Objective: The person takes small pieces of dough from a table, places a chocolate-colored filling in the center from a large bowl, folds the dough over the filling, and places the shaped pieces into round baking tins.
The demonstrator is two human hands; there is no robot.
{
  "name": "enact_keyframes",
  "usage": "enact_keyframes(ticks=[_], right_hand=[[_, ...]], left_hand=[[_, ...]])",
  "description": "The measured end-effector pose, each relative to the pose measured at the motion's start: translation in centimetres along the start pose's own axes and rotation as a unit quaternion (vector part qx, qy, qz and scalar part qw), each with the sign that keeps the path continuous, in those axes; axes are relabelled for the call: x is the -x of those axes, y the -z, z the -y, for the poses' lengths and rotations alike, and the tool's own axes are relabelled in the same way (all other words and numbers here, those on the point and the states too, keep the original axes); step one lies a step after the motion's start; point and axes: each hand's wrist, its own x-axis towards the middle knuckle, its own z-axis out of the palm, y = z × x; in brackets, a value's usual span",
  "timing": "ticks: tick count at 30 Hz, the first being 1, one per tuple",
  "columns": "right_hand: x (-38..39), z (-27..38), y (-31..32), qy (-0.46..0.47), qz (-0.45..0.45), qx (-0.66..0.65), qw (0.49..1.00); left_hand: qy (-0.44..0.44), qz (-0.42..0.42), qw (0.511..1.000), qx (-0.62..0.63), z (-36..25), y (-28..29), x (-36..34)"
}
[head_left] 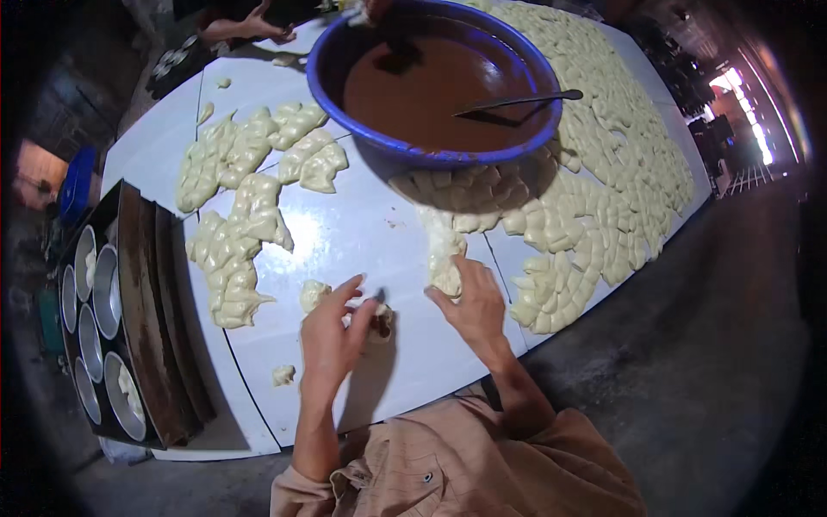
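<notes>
Left hand (332, 332) grip pinched on a filled dough piece (376, 320) at 6 o'clock on the white surface (362, 233); right hand (474, 302) fingers closed on the next raw piece (446, 277) just beside it. Progress looks early: round tins (105, 289) in the tray at 9 o'clock mostly empty, dough clusters at 10 o'clock (245, 202) and a big spread at 2 o'clock (603, 164) unfilled, blue basin (435, 82) of brown filling at 12 nearly full.

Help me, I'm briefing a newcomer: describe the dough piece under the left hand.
Start at the big blue basin of brown filling on the white table. Come toward the person to the left hand. The dough piece at its fingertips alone shows brown filling.
</notes>
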Motion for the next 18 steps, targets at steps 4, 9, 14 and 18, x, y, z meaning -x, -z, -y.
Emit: enact_keyframes(ticks=[4,9,14,18], right_hand=[[0.1,-1.4,-0.3,-0.132,0.047,-0.155,0.978],[-0.1,-3.9,1.6,-0.311,0.124,-0.46,0.823],[-0.9,-3.2,1.7,-0.254,0.108,-0.35,0.895],[-0.4,-5.0,1.1,-0.27,0.152,-0.426,0.85]], left_hand=[[-0.243,0.097,0.957,-0.126,-2.0,-5.4,-5.0],[-0.343,0.149,0.902,-0.214,-1.5,-10.5,-8.6],[-0.346,0.124,0.913,-0.178,-1.8,-10.6,-9.7],[-0.356,0.124,0.912,-0.162,-1.0,-10.4,-9.6]])
